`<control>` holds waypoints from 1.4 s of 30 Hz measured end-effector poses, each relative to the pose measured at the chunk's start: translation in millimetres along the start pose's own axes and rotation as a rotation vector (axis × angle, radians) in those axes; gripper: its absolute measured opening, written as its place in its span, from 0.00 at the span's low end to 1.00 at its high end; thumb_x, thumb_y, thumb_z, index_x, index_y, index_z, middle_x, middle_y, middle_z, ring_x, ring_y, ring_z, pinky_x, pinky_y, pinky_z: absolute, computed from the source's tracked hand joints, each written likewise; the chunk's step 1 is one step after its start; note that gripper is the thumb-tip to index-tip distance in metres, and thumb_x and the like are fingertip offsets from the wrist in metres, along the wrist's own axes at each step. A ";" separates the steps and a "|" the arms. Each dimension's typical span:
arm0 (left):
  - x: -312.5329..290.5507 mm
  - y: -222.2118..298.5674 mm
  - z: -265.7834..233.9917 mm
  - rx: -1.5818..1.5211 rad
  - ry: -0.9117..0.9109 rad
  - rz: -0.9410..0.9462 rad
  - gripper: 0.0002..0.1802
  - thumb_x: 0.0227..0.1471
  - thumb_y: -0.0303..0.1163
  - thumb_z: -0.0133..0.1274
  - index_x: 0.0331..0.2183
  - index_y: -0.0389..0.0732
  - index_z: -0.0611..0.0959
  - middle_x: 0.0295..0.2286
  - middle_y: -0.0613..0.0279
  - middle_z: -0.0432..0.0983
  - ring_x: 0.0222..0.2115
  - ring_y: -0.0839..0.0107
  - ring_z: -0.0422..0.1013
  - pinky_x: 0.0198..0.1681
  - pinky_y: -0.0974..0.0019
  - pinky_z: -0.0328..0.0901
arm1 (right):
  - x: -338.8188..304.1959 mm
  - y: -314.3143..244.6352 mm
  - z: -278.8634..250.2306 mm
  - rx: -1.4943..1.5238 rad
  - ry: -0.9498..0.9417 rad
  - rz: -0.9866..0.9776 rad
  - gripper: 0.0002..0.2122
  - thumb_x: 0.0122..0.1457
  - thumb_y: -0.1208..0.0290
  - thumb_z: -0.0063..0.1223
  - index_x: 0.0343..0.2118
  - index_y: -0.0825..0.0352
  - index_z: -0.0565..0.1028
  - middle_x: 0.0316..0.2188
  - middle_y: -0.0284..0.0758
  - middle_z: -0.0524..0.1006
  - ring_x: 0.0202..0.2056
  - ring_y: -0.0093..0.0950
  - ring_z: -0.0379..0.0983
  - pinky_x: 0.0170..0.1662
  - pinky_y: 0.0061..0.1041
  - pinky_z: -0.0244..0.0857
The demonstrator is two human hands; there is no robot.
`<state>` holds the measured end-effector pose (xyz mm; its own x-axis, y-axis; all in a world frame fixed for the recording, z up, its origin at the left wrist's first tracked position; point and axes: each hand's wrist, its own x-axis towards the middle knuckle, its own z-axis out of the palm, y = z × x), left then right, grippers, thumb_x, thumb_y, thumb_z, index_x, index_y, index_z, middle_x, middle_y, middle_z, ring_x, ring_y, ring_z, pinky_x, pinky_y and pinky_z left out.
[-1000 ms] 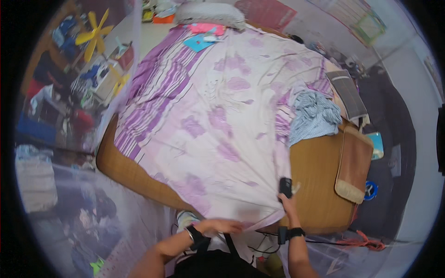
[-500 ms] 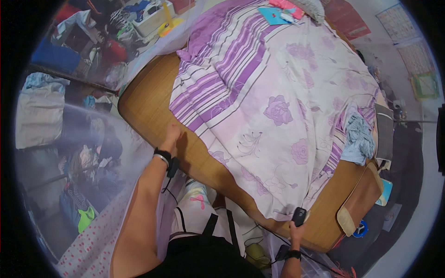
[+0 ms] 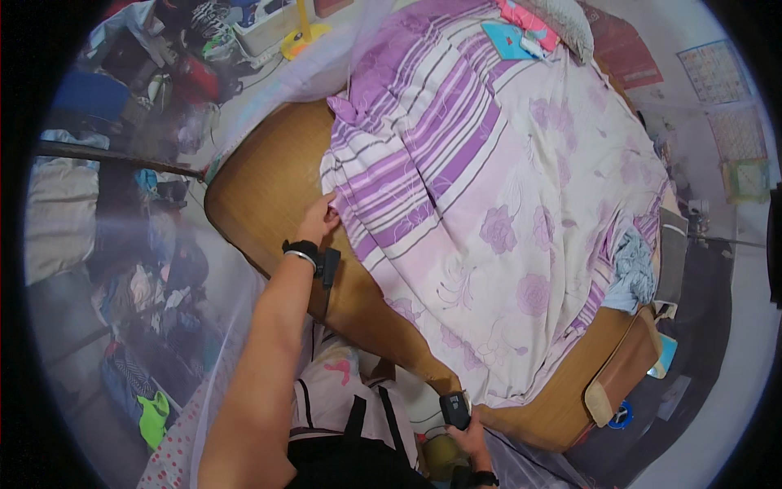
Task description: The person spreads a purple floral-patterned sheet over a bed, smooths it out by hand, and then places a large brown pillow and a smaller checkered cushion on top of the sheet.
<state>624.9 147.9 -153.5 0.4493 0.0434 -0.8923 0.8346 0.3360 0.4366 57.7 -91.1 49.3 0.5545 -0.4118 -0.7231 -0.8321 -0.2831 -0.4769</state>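
A purple-and-white bedsheet (image 3: 456,253) with stripes and printed flowers lies wrinkled over a brown bed surface (image 3: 261,179). At the sheet's left edge my left hand (image 3: 319,220) pinches the striped border, its fingers closed. A black wristband with a small black box (image 3: 328,267) is on that wrist, beside a silver bangle. Low in the view, beside the bed's near edge, my right hand (image 3: 468,436) is closed around a small dark device (image 3: 456,410). It is close to the sheet's near corner but appears apart from it.
Light-blue crumpled cloth (image 3: 631,269) lies at the bed's right side, near a brown folded panel (image 3: 623,371). A blue folder (image 3: 509,41) and a grey pillow (image 3: 566,28) sit at the far end. Sheer netting (image 3: 220,301) hangs at the left, with clothes behind it.
My left hand has moved away from me and slightly right, onto the sheet's striped edge, and closed on it. My right hand has moved left and nearer, with the dark device.
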 end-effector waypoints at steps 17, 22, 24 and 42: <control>-225.0 28.2 -252.7 -0.010 -0.153 0.713 0.07 0.44 0.26 0.50 0.31 0.41 0.72 0.29 0.63 0.71 0.33 0.71 0.67 0.33 0.67 0.65 | 43.3 -106.5 -19.1 -0.118 -0.037 -0.260 0.30 0.32 0.55 0.61 0.31 0.76 0.63 0.25 0.51 0.71 0.29 0.39 0.70 0.32 0.32 0.63; -301.1 6.2 -271.7 -0.375 0.019 0.647 0.05 0.42 0.26 0.50 0.26 0.41 0.72 0.21 0.68 0.67 0.20 0.76 0.64 0.24 0.70 0.61 | 50.5 -52.2 -14.9 -0.137 -0.085 -0.236 0.31 0.32 0.55 0.60 0.34 0.75 0.61 0.26 0.52 0.71 0.31 0.44 0.70 0.34 0.34 0.63; -288.4 -18.5 -371.2 -0.412 0.125 0.565 0.05 0.42 0.26 0.50 0.26 0.42 0.71 0.20 0.68 0.65 0.19 0.76 0.62 0.22 0.72 0.58 | 47.3 -51.7 -2.9 -0.125 -0.164 -0.259 0.32 0.33 0.54 0.60 0.36 0.76 0.61 0.27 0.53 0.71 0.32 0.46 0.70 0.35 0.34 0.63; -223.5 -27.1 -423.6 0.404 0.172 0.513 0.21 0.50 0.36 0.43 0.45 0.38 0.62 0.35 0.55 0.65 0.35 0.67 0.66 0.36 0.68 0.64 | -5.1 -25.9 18.0 0.314 0.123 0.046 0.21 0.35 0.64 0.59 0.28 0.77 0.66 0.24 0.39 0.71 0.25 0.26 0.66 0.28 0.24 0.62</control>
<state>366.9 527.7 -14.4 0.7911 0.2638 -0.5519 0.5981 -0.1438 0.7884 76.3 -66.1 56.3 0.4971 -0.5249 -0.6909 -0.8077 0.0111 -0.5895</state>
